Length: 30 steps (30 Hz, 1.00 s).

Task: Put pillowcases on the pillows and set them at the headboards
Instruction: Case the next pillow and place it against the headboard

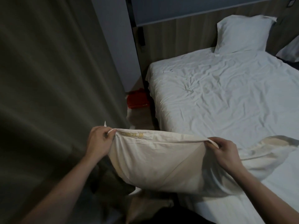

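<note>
A dark curtain (53,75) fills the left half of the frame. At the lower centre, a pillow in a cream pillowcase (155,160) is held up by its top edge, partly over the near corner of the bed (226,97) and partly over the floor gap. The left hand (101,139) is seen at the lower left of the pillow, its fingers curled and pinching the left corner of the pillowcase opening. The opening edge is drawn taut across the lower middle of the frame, and a strip of yellowish print is visible just inside the hem. The case looks soft and wrinkled, bulging below the hands, with a diagonal fold running down its right part.

The step in hand is judged to be the settling of the pillow into its case: the filling appears to be already inside, and the open end not yet closed. The next move is likely to call for a shake or a tuck of the flap, then a carry to the headboard (186,34).

At the lower right of the pillow, the right hand (226,151) is seen pinching the other corner, fingers curled around the hem. At the upper right, a white cased pillow (242,34) is already propped against the headboard, and the corner of another pillow (289,50) is seen at the right edge.
</note>
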Each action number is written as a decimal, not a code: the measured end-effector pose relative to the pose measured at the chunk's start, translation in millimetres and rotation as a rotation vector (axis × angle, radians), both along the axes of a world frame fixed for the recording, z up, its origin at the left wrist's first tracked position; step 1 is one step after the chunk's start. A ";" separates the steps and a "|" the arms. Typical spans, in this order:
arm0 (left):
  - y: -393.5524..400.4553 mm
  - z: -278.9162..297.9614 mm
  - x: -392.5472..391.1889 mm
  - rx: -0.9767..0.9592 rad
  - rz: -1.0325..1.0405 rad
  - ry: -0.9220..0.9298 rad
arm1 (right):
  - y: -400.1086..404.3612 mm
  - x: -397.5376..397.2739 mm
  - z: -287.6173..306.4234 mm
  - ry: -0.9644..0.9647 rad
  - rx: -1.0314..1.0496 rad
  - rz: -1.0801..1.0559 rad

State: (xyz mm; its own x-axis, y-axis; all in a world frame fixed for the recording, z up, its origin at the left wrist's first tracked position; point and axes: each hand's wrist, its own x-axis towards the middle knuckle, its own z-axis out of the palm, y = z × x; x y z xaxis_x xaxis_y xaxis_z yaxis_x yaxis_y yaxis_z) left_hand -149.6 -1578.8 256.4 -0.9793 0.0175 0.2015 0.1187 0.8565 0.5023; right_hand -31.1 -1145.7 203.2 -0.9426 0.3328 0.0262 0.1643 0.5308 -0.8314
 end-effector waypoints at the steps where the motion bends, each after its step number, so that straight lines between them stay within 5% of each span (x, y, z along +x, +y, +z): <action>1: 1.8 1.4 -14.3 0.021 0.005 -0.015 | 2.4 -15.5 1.5 -0.006 -0.010 0.011; 14: 21.0 11.4 -199.5 0.195 0.108 -0.062 | 17.0 -219.8 14.4 -0.014 -0.039 -0.016; 30: 22.2 5.8 -484.9 0.288 -0.052 -0.119 | 3.6 -444.6 21.9 -0.033 -0.009 -0.145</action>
State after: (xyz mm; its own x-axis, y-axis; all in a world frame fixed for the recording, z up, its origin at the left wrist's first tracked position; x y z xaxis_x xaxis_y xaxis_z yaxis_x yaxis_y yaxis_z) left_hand -634.5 -1556.6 262.3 -0.9956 0.0273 0.0891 0.0843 0.6715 0.7362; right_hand -475.7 -1142.0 225.1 -0.8851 0.4653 -0.0074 0.2658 0.4925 -0.8287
